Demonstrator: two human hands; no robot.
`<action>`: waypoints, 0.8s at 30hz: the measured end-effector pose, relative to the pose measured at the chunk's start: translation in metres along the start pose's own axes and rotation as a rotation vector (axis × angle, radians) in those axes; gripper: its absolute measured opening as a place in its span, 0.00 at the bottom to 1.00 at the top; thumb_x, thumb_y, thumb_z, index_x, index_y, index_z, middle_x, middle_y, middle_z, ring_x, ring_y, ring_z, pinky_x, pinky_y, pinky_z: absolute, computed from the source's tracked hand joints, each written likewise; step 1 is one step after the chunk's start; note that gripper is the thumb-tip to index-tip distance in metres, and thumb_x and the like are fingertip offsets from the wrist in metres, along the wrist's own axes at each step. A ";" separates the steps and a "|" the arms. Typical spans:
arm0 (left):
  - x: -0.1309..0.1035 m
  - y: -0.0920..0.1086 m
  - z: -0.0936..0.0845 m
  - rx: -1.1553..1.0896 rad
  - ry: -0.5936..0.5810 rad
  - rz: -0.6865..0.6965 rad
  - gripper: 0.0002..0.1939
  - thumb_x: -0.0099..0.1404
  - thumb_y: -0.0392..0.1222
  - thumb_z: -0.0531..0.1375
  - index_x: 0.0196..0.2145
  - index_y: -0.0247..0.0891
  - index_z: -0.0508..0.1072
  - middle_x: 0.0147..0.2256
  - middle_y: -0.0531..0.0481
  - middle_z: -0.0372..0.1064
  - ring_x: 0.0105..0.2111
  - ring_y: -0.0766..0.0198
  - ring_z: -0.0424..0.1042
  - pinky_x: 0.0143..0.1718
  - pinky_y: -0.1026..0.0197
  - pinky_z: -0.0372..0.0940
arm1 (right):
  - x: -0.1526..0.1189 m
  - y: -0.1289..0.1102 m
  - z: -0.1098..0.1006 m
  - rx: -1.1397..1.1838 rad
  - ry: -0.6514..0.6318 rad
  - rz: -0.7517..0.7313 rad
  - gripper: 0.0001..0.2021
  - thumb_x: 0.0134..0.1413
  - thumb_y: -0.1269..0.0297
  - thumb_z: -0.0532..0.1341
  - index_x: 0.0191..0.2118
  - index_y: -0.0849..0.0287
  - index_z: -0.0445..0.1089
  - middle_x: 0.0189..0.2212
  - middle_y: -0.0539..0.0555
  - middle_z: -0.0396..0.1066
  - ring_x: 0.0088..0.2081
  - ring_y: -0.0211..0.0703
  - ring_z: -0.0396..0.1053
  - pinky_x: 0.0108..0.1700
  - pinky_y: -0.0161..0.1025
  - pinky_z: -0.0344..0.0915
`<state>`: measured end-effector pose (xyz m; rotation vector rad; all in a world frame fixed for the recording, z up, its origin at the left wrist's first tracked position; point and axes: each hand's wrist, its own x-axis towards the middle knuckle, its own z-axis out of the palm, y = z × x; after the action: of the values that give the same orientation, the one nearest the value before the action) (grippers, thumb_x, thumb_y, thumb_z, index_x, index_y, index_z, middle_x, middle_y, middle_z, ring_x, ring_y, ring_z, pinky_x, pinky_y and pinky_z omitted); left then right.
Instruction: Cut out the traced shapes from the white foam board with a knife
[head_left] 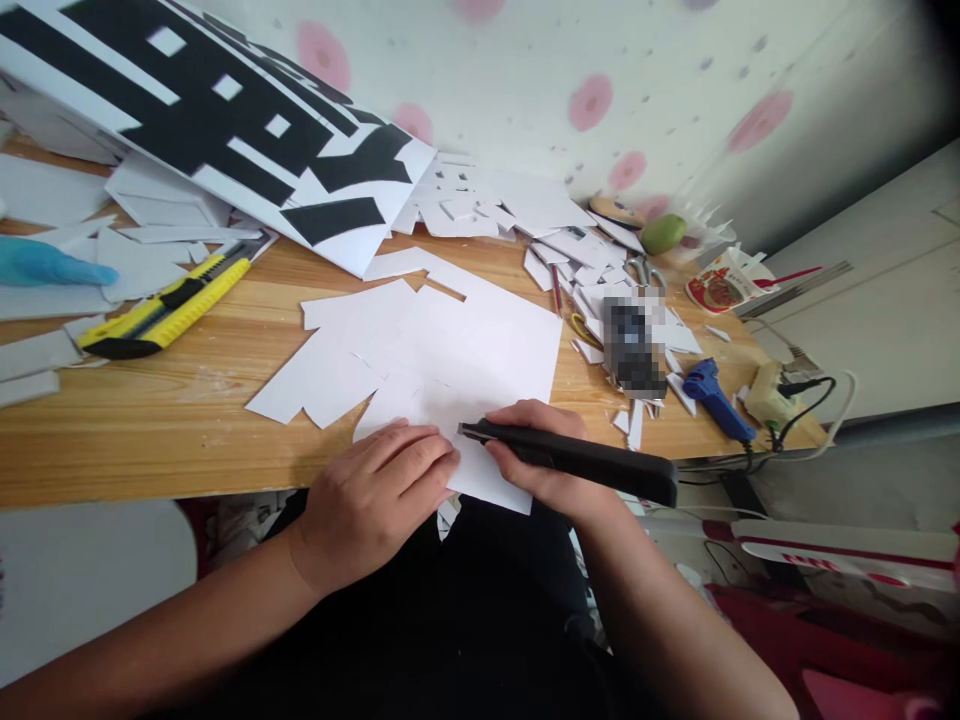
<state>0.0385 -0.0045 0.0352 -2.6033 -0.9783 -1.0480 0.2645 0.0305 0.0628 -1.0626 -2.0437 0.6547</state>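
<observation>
Currently, right grip [536,455] closed around black cutter [577,457], left palm-down on white sheet [480,345].

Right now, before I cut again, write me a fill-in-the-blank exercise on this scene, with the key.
The right hand holds a knife with a ____ handle.
The left hand rests on a ____ sheet.
The other knife, lying on the table, is black and ____.
The glue gun is ____.

black; white; yellow; blue
</observation>
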 end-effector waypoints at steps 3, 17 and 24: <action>0.001 0.000 -0.001 -0.005 -0.013 -0.023 0.08 0.69 0.33 0.61 0.45 0.33 0.77 0.43 0.46 0.78 0.45 0.54 0.75 0.50 0.51 0.70 | 0.002 -0.001 -0.004 -0.033 -0.038 -0.078 0.05 0.55 0.66 0.66 0.39 0.55 0.75 0.30 0.50 0.80 0.29 0.38 0.77 0.33 0.34 0.72; -0.003 -0.001 0.001 -0.024 -0.034 -0.023 0.08 0.67 0.31 0.63 0.44 0.32 0.77 0.42 0.46 0.78 0.46 0.53 0.75 0.51 0.50 0.69 | 0.009 0.013 -0.029 0.095 -0.243 -0.056 0.06 0.53 0.65 0.68 0.38 0.55 0.78 0.31 0.50 0.80 0.31 0.38 0.75 0.34 0.34 0.70; -0.004 -0.004 0.004 0.008 -0.033 0.007 0.11 0.65 0.32 0.66 0.46 0.33 0.76 0.43 0.46 0.78 0.46 0.55 0.76 0.54 0.51 0.68 | -0.022 0.024 -0.008 0.587 0.413 0.307 0.09 0.46 0.56 0.70 0.33 0.53 0.76 0.29 0.51 0.79 0.25 0.41 0.72 0.27 0.38 0.68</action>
<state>0.0359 -0.0018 0.0294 -2.6238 -0.9783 -1.0005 0.2907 0.0258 0.0427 -1.0480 -1.2326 1.0162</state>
